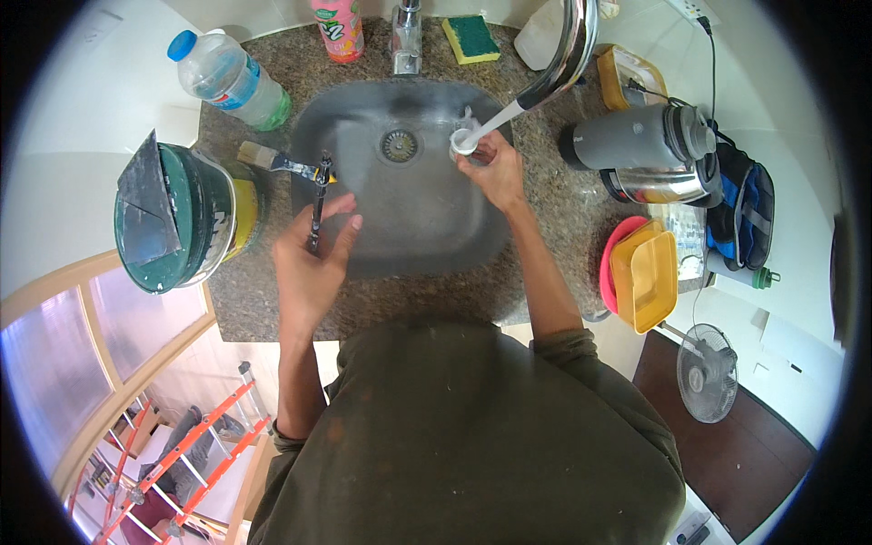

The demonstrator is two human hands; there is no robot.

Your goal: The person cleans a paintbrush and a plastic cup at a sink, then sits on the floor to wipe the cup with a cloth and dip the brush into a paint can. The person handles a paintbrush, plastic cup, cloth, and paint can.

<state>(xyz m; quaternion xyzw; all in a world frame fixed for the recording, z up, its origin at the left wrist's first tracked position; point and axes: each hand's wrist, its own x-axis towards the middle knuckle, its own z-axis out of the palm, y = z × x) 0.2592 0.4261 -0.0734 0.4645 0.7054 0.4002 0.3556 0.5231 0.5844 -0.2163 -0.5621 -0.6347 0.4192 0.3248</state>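
Observation:
Over the right side of the grey sink (409, 241), my right hand (497, 173) is closed round a small cup or jar with a pale rim (462, 145). A white stream of water (500, 120) runs from the curved chrome tap (570, 54) into its mouth. My left hand (313, 259), at the sink's left edge, holds a narrow dark tool with pale specks (320, 200), standing upright in the picture; its kind is unclear. Thumb and forefinger are apart beside it. Just beyond lies a paintbrush (277, 161) across the sink's left rim, its bristles over the counter.
Left of the sink stand a green-lidded bucket (182, 222) with a flat grey blade on top and a clear plastic bottle (232, 82). Behind are a pink bottle (340, 32) and a sponge (471, 40). To the right are a grey flask (627, 139) and yellow containers (649, 277).

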